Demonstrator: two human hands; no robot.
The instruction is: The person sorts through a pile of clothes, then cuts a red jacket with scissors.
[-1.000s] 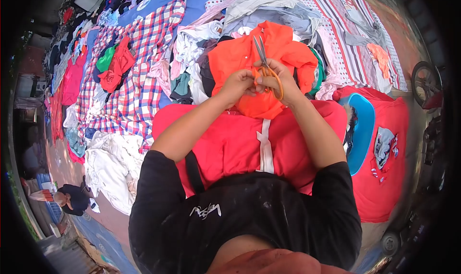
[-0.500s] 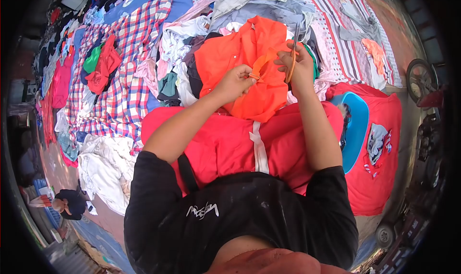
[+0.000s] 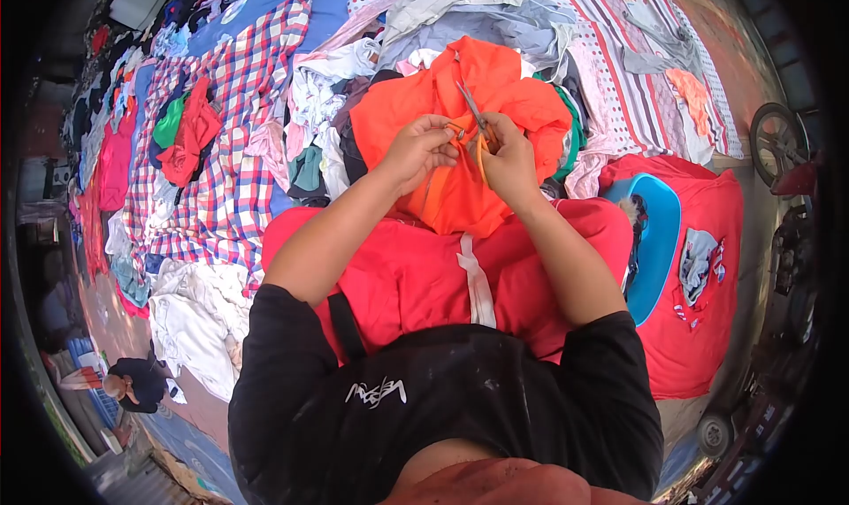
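An orange garment (image 3: 531, 107) lies bunched above my lap, over other clothes. My left hand (image 3: 417, 154) pinches a small piece of the orange cloth at its middle. Close beside it, my right hand (image 3: 508, 162) is closed around scissors (image 3: 471, 107) with orange handles. The metal blades point up and to the left over the cloth. Whether the blades touch the cloth is too small to tell. Red fabric (image 3: 398, 266) covers my lap, with a white strip (image 3: 476, 284) hanging down its middle.
A blue basin (image 3: 657, 248) stands at my right on red cloth (image 3: 699, 346). Piles of clothes and a checkered cloth (image 3: 239, 133) lie to the left. White clothes (image 3: 199, 319) are at lower left, near another person (image 3: 140, 385). A wheel (image 3: 778, 142) is at far right.
My right hand has moved left and down with the scissors, close to my left hand. The blades now tilt left over the orange garment, whose folds have shifted and spread to the right.
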